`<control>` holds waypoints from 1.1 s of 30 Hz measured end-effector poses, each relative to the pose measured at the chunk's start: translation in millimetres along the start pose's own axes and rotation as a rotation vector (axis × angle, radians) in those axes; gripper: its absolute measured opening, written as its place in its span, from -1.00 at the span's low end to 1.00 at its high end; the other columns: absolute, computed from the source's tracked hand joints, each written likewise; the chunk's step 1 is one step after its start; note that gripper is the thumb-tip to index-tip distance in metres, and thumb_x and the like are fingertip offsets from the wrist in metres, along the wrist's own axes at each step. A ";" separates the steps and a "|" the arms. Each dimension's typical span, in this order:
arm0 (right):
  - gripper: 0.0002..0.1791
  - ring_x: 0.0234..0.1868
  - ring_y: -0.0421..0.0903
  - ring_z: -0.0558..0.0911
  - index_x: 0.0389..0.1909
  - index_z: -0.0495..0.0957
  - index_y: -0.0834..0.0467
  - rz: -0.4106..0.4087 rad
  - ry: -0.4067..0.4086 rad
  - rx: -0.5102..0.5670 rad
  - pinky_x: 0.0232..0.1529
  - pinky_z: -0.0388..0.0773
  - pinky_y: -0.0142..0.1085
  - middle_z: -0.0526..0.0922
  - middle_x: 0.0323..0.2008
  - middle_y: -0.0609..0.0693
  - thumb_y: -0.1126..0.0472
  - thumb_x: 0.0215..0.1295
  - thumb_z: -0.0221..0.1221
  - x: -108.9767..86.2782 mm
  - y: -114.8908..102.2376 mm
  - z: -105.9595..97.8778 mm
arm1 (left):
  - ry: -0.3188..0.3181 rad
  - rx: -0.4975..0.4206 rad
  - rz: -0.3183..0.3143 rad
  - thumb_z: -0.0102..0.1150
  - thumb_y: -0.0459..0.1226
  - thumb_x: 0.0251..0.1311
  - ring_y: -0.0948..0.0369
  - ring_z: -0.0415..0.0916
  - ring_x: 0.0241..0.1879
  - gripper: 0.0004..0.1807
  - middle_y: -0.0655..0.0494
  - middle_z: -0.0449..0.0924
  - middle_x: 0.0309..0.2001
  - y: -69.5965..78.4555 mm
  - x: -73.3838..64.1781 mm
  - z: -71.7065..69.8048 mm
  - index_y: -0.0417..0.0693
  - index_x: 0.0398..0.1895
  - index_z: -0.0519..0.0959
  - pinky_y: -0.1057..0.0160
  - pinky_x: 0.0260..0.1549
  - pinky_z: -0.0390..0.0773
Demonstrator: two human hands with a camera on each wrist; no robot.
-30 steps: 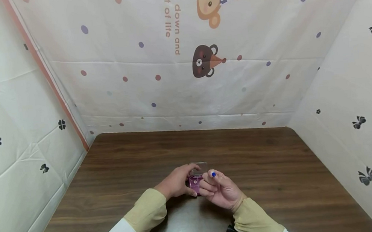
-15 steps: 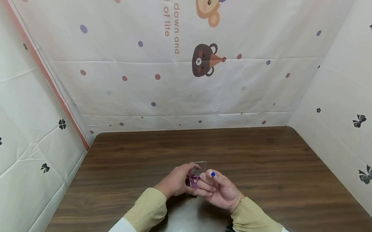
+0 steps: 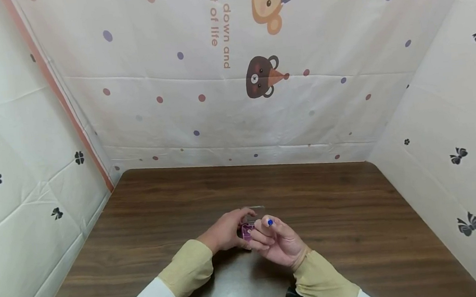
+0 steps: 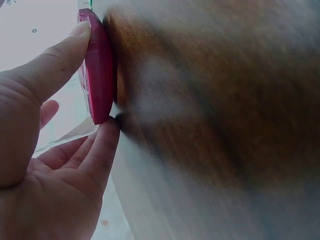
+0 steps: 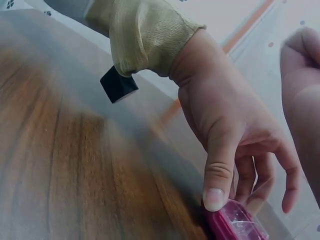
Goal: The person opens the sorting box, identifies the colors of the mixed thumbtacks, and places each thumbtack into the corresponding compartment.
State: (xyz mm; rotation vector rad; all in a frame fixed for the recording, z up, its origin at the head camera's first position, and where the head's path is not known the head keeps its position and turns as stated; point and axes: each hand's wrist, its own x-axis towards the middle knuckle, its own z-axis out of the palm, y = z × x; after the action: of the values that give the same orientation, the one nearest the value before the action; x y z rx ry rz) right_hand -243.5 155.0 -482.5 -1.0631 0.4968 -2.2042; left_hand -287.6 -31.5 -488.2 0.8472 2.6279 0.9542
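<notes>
Right hand [image 3: 282, 244]'s edging a touch further left over the pink case [image 3: 247, 233], thumb and finger pinching some blue thing [image 3: 270, 222] that's only showing its end, other fingers curling in. Left hand [image 3: 228, 231]'s gripping the case down at the table [image 3: 173, 199], thumb on the near edge, fingertips on the far one, probably keeping it steady while the clear lid [image 3: 255, 207]'s standing open out of the way

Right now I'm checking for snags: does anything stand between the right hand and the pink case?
Nothing visible does: the left hand grips the pink case from the side opposite the right hand.
</notes>
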 end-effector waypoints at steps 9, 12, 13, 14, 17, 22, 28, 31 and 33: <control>-0.71 -0.58 -0.30 0.23 -0.31 0.66 0.07 0.078 0.607 -0.492 -0.45 0.17 -0.45 0.32 -0.57 -0.20 0.25 0.60 0.01 -3.3 -16.1 -2.8 | 0.003 0.032 -0.003 0.69 -0.14 -0.14 0.12 0.54 0.16 -0.09 0.05 0.58 0.21 -2.6 1.6 2.0 0.16 0.34 0.42 0.05 0.19 0.55; -0.85 -0.40 -0.31 0.52 -0.19 0.72 0.18 0.198 0.757 -0.842 -0.33 0.50 -0.43 0.62 -0.40 -0.13 0.23 0.48 0.19 -3.7 -21.9 -6.3 | 0.010 0.034 0.005 0.71 -0.16 -0.17 0.10 0.55 0.15 -0.07 0.03 0.58 0.20 -3.2 1.3 1.8 0.13 0.35 0.41 0.04 0.18 0.55; -0.83 -0.33 -0.30 0.57 -0.17 0.72 0.23 0.243 0.782 -0.967 -0.26 0.55 -0.41 0.68 -0.32 -0.08 0.21 0.45 0.23 -3.4 -23.5 -8.1 | 0.010 0.036 0.005 0.71 -0.17 -0.18 0.10 0.55 0.14 -0.06 0.03 0.58 0.19 -3.3 1.2 1.7 0.13 0.35 0.41 0.04 0.17 0.56; -0.79 -0.27 -0.29 0.58 -0.15 0.71 0.28 0.281 0.793 -1.076 -0.21 0.57 -0.41 0.71 -0.26 -0.03 0.20 0.43 0.26 -2.8 -25.2 -9.4 | 0.012 0.039 0.011 0.71 -0.17 -0.18 0.10 0.56 0.13 -0.06 0.02 0.58 0.18 -3.4 1.2 1.6 0.13 0.35 0.41 0.04 0.16 0.56; -0.72 -0.28 -0.28 0.54 -0.14 0.71 0.34 0.362 0.787 -1.309 -0.23 0.51 -0.44 0.71 -0.27 0.01 0.16 0.39 0.30 -1.0 -29.0 -13.4 | 0.004 0.041 0.001 0.70 -0.17 -0.17 0.09 0.55 0.13 -0.07 0.02 0.58 0.18 -2.5 0.9 1.3 0.14 0.35 0.41 0.03 0.15 0.57; -0.83 -0.52 -0.32 0.34 -0.25 0.75 0.18 0.439 0.741 -1.524 -0.45 0.30 -0.45 0.41 -0.59 -0.16 0.13 0.36 0.34 1.3 -32.6 -16.9 | -0.017 0.034 -0.034 0.68 -0.15 -0.12 0.09 0.53 0.18 -0.07 0.03 0.55 0.25 -0.7 0.7 0.9 0.14 0.38 0.39 0.00 0.22 0.54; -0.95 -0.60 -0.36 0.31 -0.35 0.74 0.08 0.469 0.668 -1.752 -0.55 0.27 -0.46 0.44 -0.64 -0.21 0.24 0.32 0.35 4.6 -37.2 -15.9 | -0.017 0.031 -0.033 0.67 -0.13 -0.11 0.11 0.52 0.17 -0.09 0.06 0.56 0.23 -1.8 1.6 1.7 0.17 0.37 0.40 0.01 0.20 0.55; -0.95 -0.52 -0.35 0.48 -0.34 0.75 0.09 0.490 0.587 -1.889 -0.46 0.43 -0.45 0.66 -0.51 -0.17 0.26 0.32 0.34 7.3 -38.7 -16.7 | -0.019 0.031 -0.036 0.67 -0.12 -0.10 0.12 0.51 0.19 -0.11 0.07 0.56 0.24 -1.6 1.7 1.7 0.20 0.35 0.40 0.01 0.21 0.54; -0.95 -0.41 -0.31 0.59 -0.33 0.75 0.09 0.503 0.523 -1.976 -0.35 0.54 -0.40 0.77 -0.36 -0.11 0.27 0.31 0.33 8.3 -39.2 -17.4 | -0.023 0.027 -0.043 0.66 -0.12 -0.10 0.11 0.51 0.20 -0.12 0.07 0.55 0.24 -1.1 1.7 1.5 0.21 0.35 0.40 0.01 0.22 0.54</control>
State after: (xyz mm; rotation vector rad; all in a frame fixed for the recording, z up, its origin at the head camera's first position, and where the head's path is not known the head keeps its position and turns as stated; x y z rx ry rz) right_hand -276.1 179.0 -465.9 -0.7676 2.9920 -0.9097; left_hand -288.9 -30.4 -490.1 0.7992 2.6338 0.8952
